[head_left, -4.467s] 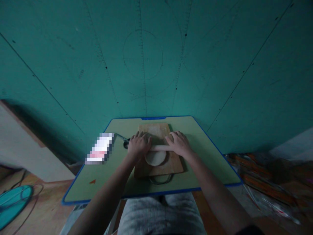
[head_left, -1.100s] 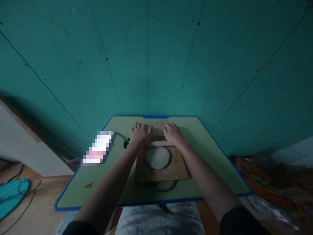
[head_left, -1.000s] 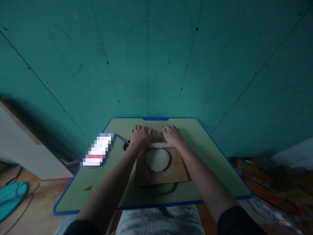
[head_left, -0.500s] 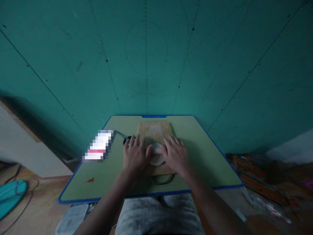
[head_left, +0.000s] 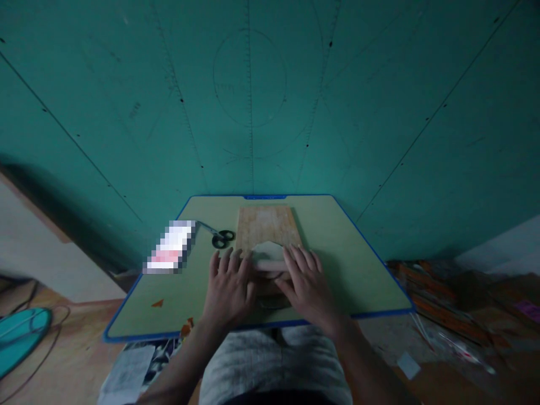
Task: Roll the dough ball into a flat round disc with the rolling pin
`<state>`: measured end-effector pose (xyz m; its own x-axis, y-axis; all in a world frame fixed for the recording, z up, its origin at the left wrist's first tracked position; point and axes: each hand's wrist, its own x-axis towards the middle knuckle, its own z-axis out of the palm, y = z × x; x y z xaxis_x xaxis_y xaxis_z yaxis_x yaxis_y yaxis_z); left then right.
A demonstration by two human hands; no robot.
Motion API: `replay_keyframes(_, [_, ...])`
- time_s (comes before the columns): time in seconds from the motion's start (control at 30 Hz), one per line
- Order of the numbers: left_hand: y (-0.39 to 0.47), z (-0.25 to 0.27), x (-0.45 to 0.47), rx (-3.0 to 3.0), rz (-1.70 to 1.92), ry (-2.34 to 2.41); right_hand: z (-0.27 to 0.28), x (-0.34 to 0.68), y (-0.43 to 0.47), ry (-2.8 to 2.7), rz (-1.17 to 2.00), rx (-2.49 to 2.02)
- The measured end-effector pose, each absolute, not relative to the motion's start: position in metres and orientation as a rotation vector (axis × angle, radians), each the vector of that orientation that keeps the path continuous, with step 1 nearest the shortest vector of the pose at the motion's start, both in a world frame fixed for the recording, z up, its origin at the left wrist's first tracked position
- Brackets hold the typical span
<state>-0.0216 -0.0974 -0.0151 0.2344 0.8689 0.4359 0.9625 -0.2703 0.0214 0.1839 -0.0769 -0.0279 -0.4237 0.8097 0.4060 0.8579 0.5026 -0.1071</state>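
On a wooden cutting board (head_left: 266, 222) lies a flat, pale disc of dough (head_left: 269, 248). A short, pale rolling pin (head_left: 270, 265) crosses the disc's near part. My left hand (head_left: 230, 287) rests over the pin's left end, palm down, fingers stretched forward and apart. Over the right end lies my right hand (head_left: 306, 278), fingers extended across the pin and the thumb behind it. Neither hand is wrapped around the pin; its two ends are hidden under the fingers.
Scissors (head_left: 221, 237) with black handles lie left of the board on the blue-edged table (head_left: 354, 270). Farther left is a blurred-out flat rectangle (head_left: 172, 247). An orange scrap (head_left: 157, 304) is near the left edge. A green wall (head_left: 270, 163) rises behind the table.
Both hands have moved back toward my body, and the rolling pin has come nearer with them, from the dough's middle to its near part. The scissors' handles are now uncovered.
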Motion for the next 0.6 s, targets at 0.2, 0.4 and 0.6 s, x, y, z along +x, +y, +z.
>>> replay_keyframes(0.2, [-0.053,0.0,-0.015,-2.254,-0.446,-1.843,-0.003,0.171,-0.024,-2.36,-0.117,-1.534])
replay_keyframes(0.4, [-0.046,-0.002,-0.013,-2.189,-0.456,-1.884,-0.005,0.169,-0.02,-2.348,-0.148,-1.536])
replay_keyframes(0.6, [-0.093,-0.018,-0.014,-2.195,-0.532,-1.696,-0.029,0.188,-0.072,-2.344,-0.167,-1.348])
